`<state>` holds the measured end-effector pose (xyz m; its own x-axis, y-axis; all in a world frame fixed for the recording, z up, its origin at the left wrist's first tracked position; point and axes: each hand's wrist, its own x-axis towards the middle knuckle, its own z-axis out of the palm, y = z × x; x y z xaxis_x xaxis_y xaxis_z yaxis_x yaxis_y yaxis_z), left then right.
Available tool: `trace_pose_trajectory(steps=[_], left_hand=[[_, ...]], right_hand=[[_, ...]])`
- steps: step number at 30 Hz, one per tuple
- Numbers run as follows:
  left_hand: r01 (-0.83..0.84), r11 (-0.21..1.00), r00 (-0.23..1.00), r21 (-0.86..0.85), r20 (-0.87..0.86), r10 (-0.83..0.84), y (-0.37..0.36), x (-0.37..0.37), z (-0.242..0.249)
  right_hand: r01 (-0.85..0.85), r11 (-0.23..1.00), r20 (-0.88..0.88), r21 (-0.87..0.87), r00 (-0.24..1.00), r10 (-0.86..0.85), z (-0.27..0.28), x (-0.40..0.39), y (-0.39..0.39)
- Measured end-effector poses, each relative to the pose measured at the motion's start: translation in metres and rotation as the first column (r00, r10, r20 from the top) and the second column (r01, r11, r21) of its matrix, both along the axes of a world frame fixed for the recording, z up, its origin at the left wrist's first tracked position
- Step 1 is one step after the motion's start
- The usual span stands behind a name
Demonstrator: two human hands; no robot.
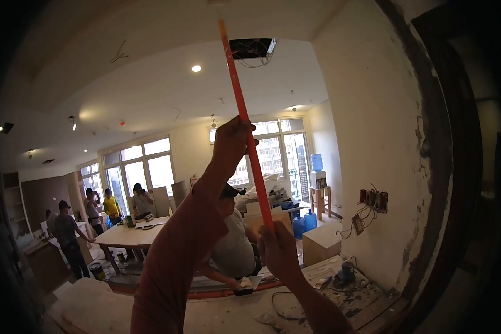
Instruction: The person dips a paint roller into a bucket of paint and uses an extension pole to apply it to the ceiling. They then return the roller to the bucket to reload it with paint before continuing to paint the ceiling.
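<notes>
A long, narrow red pole [256, 172] with a yellowish upper end rises steeply in front of me, leaning slightly left toward the ceiling. Higher up, my left hand [231, 139] is closed around it, the arm stretched upward in a reddish sleeve. Near its lower end, my right hand [278, 250] grips the same pole. The pole's top ends close below a pale spot on the ceiling [167, 33], left of a dark square opening [252, 48] with loose wires.
Just ahead, a person in a grey shirt [234, 245] bends over a dusty worktop [100, 306]. A power tool [345, 273] lies on the right among debris. Exposed wall sockets [373, 200] trail wires. Several people stand around a table [131, 232] at the back left.
</notes>
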<state>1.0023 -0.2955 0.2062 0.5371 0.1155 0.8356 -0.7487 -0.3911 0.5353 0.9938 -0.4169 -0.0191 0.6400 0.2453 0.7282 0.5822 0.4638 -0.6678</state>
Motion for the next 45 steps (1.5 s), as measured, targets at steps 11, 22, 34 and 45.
trace_pose_trajectory(steps=[11, 22, 34, 45], left_hand=[[-0.108, 0.994, 0.987, -0.029, -0.123, 0.104, 0.000, 0.036, 0.000], [-0.166, 0.986, 0.968, 0.020, -0.186, 0.167, 0.034, 0.084, 0.002], [-0.087, 0.994, 0.987, -0.066, -0.144, 0.077, 0.056, 0.128, 0.011], [-0.073, 0.995, 0.986, -0.062, -0.156, 0.063, 0.059, 0.116, -0.011]], right_hand=[[0.024, 0.999, 0.101, 0.044, 0.995, -0.028, 0.035, 0.047, 0.014], [0.309, 0.944, 0.312, 0.116, 0.891, -0.330, 0.053, 0.121, 0.066], [0.284, 0.959, 0.126, -0.017, 0.952, -0.280, 0.101, 0.148, 0.076], [0.275, 0.959, 0.068, -0.074, 0.960, -0.270, 0.075, 0.146, 0.080]])
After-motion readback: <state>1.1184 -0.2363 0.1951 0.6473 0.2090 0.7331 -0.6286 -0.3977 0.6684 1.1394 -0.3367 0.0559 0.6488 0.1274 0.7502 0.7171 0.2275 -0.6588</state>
